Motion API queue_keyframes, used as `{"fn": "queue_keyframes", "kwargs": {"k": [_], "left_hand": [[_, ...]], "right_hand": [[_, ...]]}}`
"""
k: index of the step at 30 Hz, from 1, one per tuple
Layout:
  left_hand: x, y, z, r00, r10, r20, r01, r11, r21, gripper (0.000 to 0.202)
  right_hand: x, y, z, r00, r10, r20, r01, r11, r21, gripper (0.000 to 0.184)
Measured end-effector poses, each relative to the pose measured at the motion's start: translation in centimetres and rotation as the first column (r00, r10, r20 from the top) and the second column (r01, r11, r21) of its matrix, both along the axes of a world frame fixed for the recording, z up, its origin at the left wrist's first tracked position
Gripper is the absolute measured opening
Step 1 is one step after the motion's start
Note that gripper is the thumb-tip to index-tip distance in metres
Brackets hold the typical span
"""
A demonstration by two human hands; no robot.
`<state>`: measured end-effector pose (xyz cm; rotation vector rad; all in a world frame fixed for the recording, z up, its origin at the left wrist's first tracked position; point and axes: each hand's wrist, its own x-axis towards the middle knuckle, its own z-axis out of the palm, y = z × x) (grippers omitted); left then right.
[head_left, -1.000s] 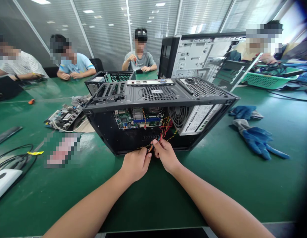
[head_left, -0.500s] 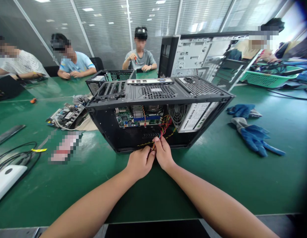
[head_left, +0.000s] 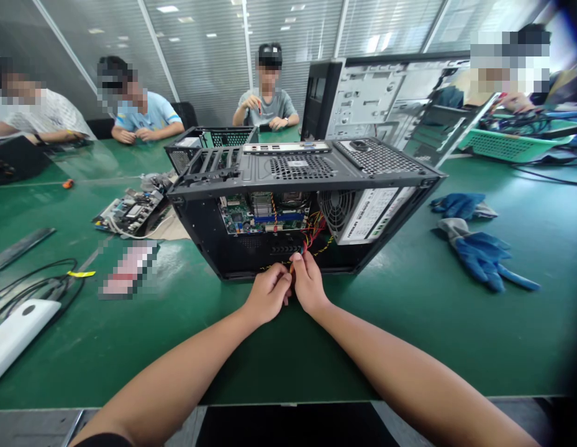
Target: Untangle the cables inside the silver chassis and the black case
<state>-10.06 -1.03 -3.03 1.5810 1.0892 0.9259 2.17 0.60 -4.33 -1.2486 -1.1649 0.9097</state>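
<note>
In front of me an open computer case (head_left: 251,180) lies on its side. Inside it show a motherboard (head_left: 239,217) and a labelled power supply (head_left: 379,217) with a fan. A bundle of coloured power cables (head_left: 311,234) runs from the power supply down to the case's near lower edge. My right hand (head_left: 310,287) is closed around this bundle. Beside it, almost touching, my left hand (head_left: 268,292) pinches the wires, of which an orange bit shows between the hands. The cable ends are hidden by my fingers.
Blue gloves (head_left: 479,251) lie to the right, a green basket of cables (head_left: 512,144) behind them. A loose circuit board assembly (head_left: 134,211), black cables (head_left: 41,288) and a white device (head_left: 25,338) are on the left. Another case (head_left: 363,93) stands behind; several people sit around.
The whole view has shifted slightly as my head moved. My left hand has turned a little and its fingers have shifted at the wires; my right hand keeps its grip.
</note>
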Motion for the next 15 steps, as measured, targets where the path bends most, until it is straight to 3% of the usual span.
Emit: {"fn": "queue_keyframes", "kwargs": {"k": [4,8,11,15], "left_hand": [[0.1,0.7,-0.1,0.945,-0.007,0.327,0.119,0.939,-0.322,0.029],[-0.7,1.4,-0.1,0.867,-0.015,0.498,0.312,0.796,-0.519,0.027],[-1.3,1.7,0.0,0.819,0.002,0.573,0.417,0.684,-0.598,0.026],[-1.5,1.7,0.6,0.698,-0.012,0.716,0.582,0.594,-0.556,0.028]], "right_hand": [[0.0,-0.1,0.3,0.972,0.115,-0.206,-0.134,0.988,-0.080,0.032],[0.3,-0.2,1.1,0.882,0.172,-0.439,-0.237,0.967,-0.097,0.033],[0.6,0.0,1.5,0.833,0.150,-0.533,-0.238,0.966,-0.099,0.032],[1.0,0.3,1.6,0.797,0.184,-0.575,-0.284,0.955,-0.088,0.028]]}}
